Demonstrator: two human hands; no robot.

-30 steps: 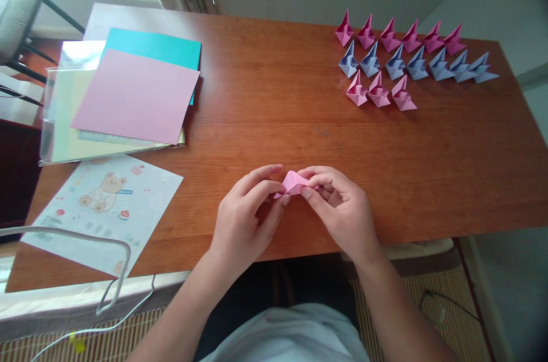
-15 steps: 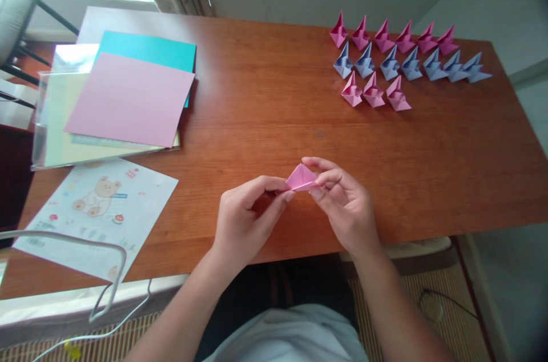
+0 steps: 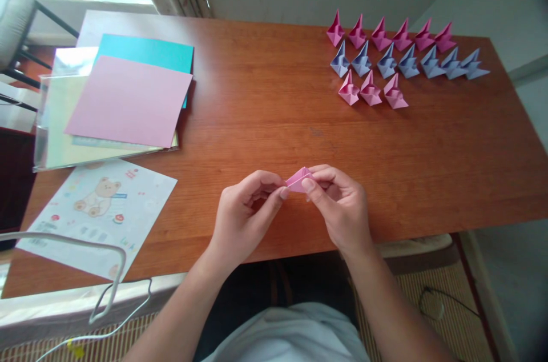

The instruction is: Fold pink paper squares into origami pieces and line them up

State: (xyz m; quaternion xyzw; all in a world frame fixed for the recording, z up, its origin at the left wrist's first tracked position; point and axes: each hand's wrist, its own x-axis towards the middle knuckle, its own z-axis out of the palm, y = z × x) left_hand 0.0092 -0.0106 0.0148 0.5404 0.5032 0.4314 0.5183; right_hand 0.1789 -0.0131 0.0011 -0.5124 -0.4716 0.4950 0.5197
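A small piece of folded pink paper (image 3: 296,181) is held between my two hands, above the front part of the wooden table. My left hand (image 3: 250,213) pinches its left corner between thumb and fingertips. On the other side, my right hand (image 3: 340,199) grips the right end, thumb on the near face and fingers behind, so that end is partly hidden. Farther back at the right stand folded paper figures in three rows: dark pink ones (image 3: 380,35), blue ones (image 3: 387,62) and light pink ones (image 3: 370,89).
At the left lie a pink sheet (image 3: 132,99), a teal sheet (image 3: 148,48) and a clear packet of pale yellow paper (image 3: 60,122). Nearer is a white sheet with a bear print (image 3: 145,190). A white bent tube (image 3: 85,242) crosses the left front edge of the wooden table (image 3: 257,122).
The pink paper has turned and its near flap now faces me as a longer strip. My right thumb has moved up over its front, and the right fingers have closed in behind.
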